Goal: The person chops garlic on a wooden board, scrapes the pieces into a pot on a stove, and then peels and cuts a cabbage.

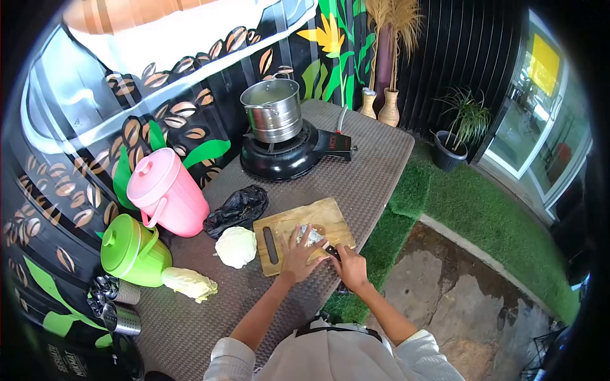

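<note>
My right hand point(351, 267) is closed around the dark handle of a knife point(332, 251), low over the right part of a wooden cutting board point(267, 230). Most of the blade is hard to make out. On the board lies my left hand point(298, 257), fingers spread, touching small whitish chopped pieces point(311, 236). What these pieces are is too small to tell. Left of the board sits a round pale cabbage point(236, 247). A longer napa cabbage point(189, 283) lies farther left, and a crumpled black plastic bag point(237, 211) rests behind the round one.
A metal pot point(272, 111) stands on a black portable stove point(279, 157) at the table's far end. Pink point(168, 193) and green point(133, 251) lidded jugs line the wall side. Near left are metal utensil holders point(122, 319). The table's point(375, 159) right edge borders grass.
</note>
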Demonstrator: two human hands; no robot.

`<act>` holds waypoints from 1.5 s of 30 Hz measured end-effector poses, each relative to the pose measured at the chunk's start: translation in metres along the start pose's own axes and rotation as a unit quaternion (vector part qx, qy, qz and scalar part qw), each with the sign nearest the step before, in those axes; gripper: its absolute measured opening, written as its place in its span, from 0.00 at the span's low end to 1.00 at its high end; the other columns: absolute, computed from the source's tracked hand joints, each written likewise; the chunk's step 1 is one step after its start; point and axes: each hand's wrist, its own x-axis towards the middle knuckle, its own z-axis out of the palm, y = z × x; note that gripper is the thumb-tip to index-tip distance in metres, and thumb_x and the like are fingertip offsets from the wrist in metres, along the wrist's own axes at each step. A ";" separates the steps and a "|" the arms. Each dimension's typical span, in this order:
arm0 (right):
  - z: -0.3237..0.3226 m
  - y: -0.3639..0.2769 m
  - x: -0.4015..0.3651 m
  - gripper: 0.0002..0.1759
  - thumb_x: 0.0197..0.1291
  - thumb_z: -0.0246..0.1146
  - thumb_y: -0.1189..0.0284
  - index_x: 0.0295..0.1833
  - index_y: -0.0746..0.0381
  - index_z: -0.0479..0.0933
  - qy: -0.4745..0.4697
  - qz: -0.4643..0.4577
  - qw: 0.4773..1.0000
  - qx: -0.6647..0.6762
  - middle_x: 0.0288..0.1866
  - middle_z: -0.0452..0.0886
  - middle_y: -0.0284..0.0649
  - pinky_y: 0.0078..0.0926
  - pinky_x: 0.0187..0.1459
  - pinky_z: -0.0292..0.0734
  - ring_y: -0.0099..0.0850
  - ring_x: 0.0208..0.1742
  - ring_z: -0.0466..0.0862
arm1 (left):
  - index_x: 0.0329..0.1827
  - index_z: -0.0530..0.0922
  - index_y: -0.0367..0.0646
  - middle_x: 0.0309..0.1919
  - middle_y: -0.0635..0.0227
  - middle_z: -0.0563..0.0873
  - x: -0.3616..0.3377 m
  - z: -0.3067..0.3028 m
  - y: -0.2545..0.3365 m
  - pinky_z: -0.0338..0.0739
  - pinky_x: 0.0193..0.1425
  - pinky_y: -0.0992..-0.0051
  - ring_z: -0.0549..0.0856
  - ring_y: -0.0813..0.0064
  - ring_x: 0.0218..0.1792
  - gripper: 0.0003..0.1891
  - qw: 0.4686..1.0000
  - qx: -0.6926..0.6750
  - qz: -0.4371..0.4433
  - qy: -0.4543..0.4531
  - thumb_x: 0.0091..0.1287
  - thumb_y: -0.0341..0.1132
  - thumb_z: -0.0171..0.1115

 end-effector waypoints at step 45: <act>0.008 0.016 -0.013 0.16 0.62 0.67 0.62 0.45 0.60 0.71 0.014 0.142 0.975 0.173 0.22 0.77 0.46 0.40 0.29 0.73 0.47 0.25 0.81 | 0.50 0.88 0.51 0.45 0.69 0.88 0.021 0.026 -0.030 0.65 0.61 0.61 0.78 0.61 0.53 0.14 0.960 -0.183 -0.114 0.181 0.64 0.26 0.63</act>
